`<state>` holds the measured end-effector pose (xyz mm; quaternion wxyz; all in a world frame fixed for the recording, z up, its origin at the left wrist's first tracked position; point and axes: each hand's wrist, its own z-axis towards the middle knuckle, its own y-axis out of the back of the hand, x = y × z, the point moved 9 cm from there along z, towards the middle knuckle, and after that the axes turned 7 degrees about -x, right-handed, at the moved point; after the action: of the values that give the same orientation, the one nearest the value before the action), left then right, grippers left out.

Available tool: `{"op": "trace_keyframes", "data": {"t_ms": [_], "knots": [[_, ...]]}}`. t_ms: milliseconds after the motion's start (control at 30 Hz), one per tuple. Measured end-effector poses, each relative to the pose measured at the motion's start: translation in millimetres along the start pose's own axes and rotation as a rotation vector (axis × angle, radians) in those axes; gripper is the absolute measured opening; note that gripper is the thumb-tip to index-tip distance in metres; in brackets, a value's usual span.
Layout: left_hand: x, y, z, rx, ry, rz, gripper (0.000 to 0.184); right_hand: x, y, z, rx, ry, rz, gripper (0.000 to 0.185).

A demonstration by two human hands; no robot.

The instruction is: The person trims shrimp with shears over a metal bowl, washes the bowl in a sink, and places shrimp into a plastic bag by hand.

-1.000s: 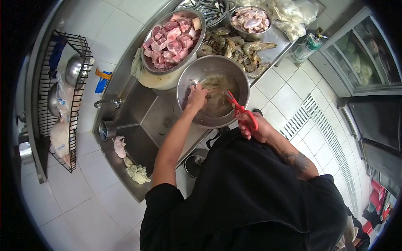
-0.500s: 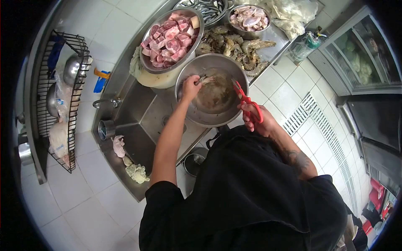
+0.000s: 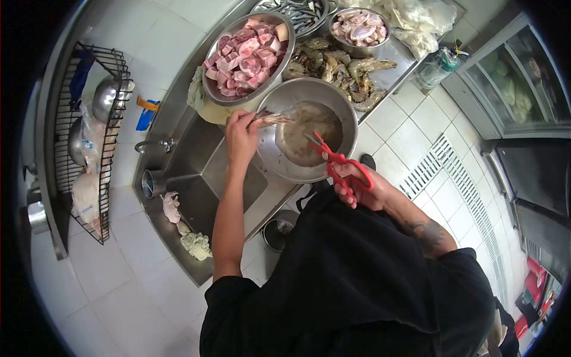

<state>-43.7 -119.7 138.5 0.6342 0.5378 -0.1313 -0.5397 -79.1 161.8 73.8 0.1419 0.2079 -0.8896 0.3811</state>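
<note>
My left hand (image 3: pixel 241 138) grips a shrimp (image 3: pixel 272 118) over the left rim of a large steel bowl (image 3: pixel 348 119). The shrimp's thin legs and feelers point right, across the bowl. Cloudy, brownish water (image 3: pixel 304 146) lies in the bottom of the bowl. In my right hand (image 3: pixel 370 191) is a pair of red-handled scissors (image 3: pixel 334 157), fingers through the loops. Their blades point up and left over the water, slightly parted and apart from the shrimp. Behind the bowl, a pile of raw shrimp (image 3: pixel 333 66) lies on the steel counter.
A basin of cut raw meat (image 3: pixel 247 56) stands at the bowl's upper left. Farther back are a bowl of chicken pieces (image 3: pixel 360 28), a bowl of small fish (image 3: pixel 294 13) and plastic bags (image 3: pixel 419 18). Left are a sink (image 3: pixel 196 143), a tap (image 3: pixel 168 144) and a wire rack (image 3: pixel 107 149).
My left hand has moved left with the shrimp, from inside the bowl to over its rim. My right hand has lowered slightly, and the scissors' blades now tilt further left over the water.
</note>
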Motion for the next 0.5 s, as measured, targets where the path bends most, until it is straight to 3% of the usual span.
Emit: {"op": "trace_keyframes", "data": {"t_ms": [67, 500], "knots": [[-15.1, 31.2, 1.9, 0.004, 0.025, 0.003, 0.025, -3.6, -20.3, -1.5, 0.143, -0.058, 0.002, 0.042], [-73.9, 100.3, -7.8, -0.046, 0.065, -0.174, 0.023, 1.3, -38.5, 17.6, 0.186, -0.09, -0.036, 0.048]]}}
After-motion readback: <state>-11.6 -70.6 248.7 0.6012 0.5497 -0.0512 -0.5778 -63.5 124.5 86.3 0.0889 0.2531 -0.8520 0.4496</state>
